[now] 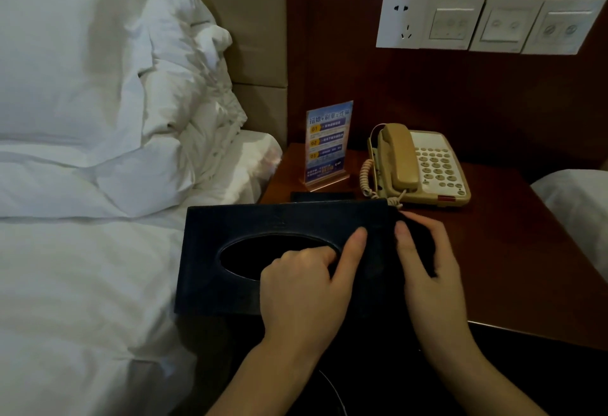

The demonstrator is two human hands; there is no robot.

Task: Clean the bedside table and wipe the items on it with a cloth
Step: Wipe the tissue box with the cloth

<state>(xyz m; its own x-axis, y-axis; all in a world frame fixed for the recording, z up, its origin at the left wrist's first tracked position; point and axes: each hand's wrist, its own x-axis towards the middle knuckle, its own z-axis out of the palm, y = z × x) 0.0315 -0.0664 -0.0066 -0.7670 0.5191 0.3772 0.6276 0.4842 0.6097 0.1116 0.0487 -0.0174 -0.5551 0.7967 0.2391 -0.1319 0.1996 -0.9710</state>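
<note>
Our left fingers (324, 256) curl into the oval opening of the dark tissue box (256, 218), the thumb lying straight along its lid, so the left hand (306, 287) hooks the box by the rim of that hole and holds it raised and tilted toward us, over the gap between bed and table. Our right fingers (403, 234) press a dark cloth (421, 244) against the box's right end, bent over the cloth with the thumb beneath; the right hand (427, 271) pinches the cloth there, we judge, to rub that end while the other hand steadies the box. The cloth is nearly the box's colour, so where it stops is hard to tell. Just beyond our right fingertips lies the coiled cord of the beige telephone (421, 165), which rests on the bedside table (510, 251); beyond our left fingertips stands an upright sign card (327, 142) with a small flat dark thing (322, 196) lying before it. Lifting the box off the wood, we reckon, lets us reach its sides and leaves the tabletop beneath free for wiping next. Left of both hands spreads the white bedding (82, 152), and above the telephone sits a row of wall switches (487, 24).
</note>
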